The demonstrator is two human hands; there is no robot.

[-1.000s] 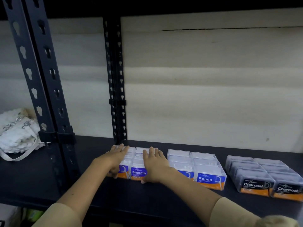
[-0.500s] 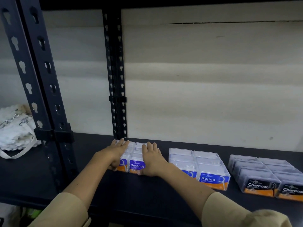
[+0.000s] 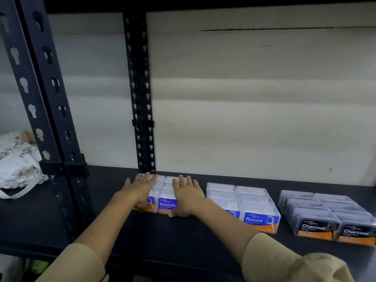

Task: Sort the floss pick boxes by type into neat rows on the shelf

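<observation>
Three blocks of clear floss pick boxes stand on the black shelf (image 3: 183, 241). The purple-labelled Smooth boxes (image 3: 167, 204) are at the left, right by the rear upright. My left hand (image 3: 140, 188) lies on the block's left half and my right hand (image 3: 187, 195) on its right half. Fingers rest flat on the lids and both thumbs hook the front faces. The blue-labelled Round boxes (image 3: 252, 200) stand in two rows just to the right, a small gap from my right hand. Further right stand the dark Charcoal boxes (image 3: 317, 214), also in two rows.
A black perforated upright (image 3: 142, 98) rises behind the Smooth boxes and a wider one (image 3: 50, 119) stands at the front left. A white woolly bag (image 3: 16, 165) with a chain lies on the neighbouring shelf. A pale wall closes the back.
Both hands have slid the Smooth block back and slightly left, toward the rear upright. A small gap has opened between it and the Round boxes.
</observation>
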